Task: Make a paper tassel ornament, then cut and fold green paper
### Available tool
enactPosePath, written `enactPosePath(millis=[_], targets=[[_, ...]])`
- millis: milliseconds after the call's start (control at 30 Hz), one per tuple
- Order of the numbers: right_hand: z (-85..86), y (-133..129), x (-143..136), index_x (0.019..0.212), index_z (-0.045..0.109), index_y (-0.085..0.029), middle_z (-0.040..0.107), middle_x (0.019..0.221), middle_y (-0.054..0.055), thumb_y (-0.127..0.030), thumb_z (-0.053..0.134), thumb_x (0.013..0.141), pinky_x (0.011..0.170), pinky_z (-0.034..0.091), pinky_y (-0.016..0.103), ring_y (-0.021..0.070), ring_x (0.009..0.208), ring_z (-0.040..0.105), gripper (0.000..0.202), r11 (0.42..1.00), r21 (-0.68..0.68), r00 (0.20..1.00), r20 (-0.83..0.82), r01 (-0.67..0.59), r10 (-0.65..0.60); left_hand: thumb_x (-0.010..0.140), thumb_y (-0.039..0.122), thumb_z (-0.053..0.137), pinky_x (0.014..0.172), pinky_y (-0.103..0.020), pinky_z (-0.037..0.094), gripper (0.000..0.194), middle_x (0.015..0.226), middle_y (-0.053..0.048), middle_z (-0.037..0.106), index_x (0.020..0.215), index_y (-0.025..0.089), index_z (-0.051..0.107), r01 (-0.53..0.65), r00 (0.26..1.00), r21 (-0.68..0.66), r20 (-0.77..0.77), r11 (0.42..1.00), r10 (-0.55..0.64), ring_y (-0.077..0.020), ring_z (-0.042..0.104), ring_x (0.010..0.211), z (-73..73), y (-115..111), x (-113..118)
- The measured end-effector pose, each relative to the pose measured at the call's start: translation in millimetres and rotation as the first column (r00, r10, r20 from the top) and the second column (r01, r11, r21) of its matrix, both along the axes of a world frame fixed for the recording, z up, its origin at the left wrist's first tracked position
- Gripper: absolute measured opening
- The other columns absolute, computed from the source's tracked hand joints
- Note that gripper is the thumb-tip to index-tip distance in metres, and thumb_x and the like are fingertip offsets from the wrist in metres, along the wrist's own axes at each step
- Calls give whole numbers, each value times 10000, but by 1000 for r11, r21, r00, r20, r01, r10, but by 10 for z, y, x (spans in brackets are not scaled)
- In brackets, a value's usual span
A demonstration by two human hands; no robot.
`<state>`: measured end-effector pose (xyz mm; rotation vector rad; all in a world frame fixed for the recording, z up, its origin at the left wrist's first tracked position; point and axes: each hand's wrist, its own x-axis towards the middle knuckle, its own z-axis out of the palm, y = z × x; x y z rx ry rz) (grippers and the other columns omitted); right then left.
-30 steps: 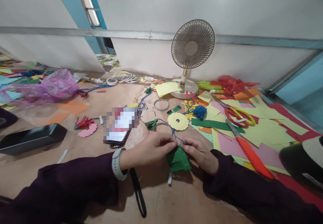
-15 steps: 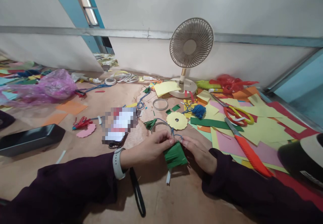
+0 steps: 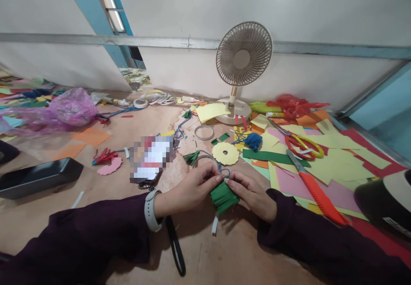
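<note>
Lying at the left of the desk (image 3: pixel 199 259), a black box (image 3: pixel 41 178) sits well apart from the hands, presumably parked out of the arms' way. To its right, a red fringed bundle (image 3: pixel 105 156) touches a pink scalloped piece (image 3: pixel 109 166). A phone (image 3: pixel 152 156) lies beyond the left wrist, within easy view; its screen content is obscured. Next, the left hand (image 3: pixel 192 186) maintains a narrow grip, thumb and forefinger pinching the upper edge of the green fringed paper (image 3: pixel 224 198). The paper is located between the hands, just below both sets of fingertips, fringe directed toward the wearer. This top-edge hold probably leaves the strips free to hang without creasing. A white strip (image 3: pixel 214 225) projects below the paper; whether it is attached cannot be determined. Blue cord (image 3: pixel 219 166) loops just above the grip. A yellow scalloped disc (image 3: pixel 221 158) lies flat beyond the fingers. The right hand (image 3: pixel 252 193) closes its thumb and fingers on the paper's upper right side, apparently steadying it opposite the left. Farther right, scissors (image 3: pixel 305 145) and an orange-handled knife (image 3: pixel 324 199) rest on loose paper, likely within right-hand reach.
</note>
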<state>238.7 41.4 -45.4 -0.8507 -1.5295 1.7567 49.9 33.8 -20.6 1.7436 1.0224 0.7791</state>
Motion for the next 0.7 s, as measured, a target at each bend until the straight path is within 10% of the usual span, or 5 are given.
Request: enactPosePath(millis=[267, 700], targets=[[21, 0, 41, 786, 554, -194, 508, 748, 8, -588, 566, 809, 626, 420, 274, 147, 684, 489, 396, 998, -47, 999, 8, 41, -40, 928, 356, 491, 600, -241, 423, 213, 747, 2, 530, 827, 168, 494, -48, 995, -16, 81, 999, 50, -119, 492, 680, -47, 19, -15], [6, 11, 21, 817, 617, -169, 591, 712, 5, -444, 712, 729, 603, 445, 266, 122, 627, 532, 304, 999, -4, 999, 6, 45, -45, 949, 307, 459, 568, -234, 389, 194, 732, -1, 558, 837, 166, 532, -67, 976, 195, -192, 979, 105, -116, 492, 647, 9, -16, -33]])
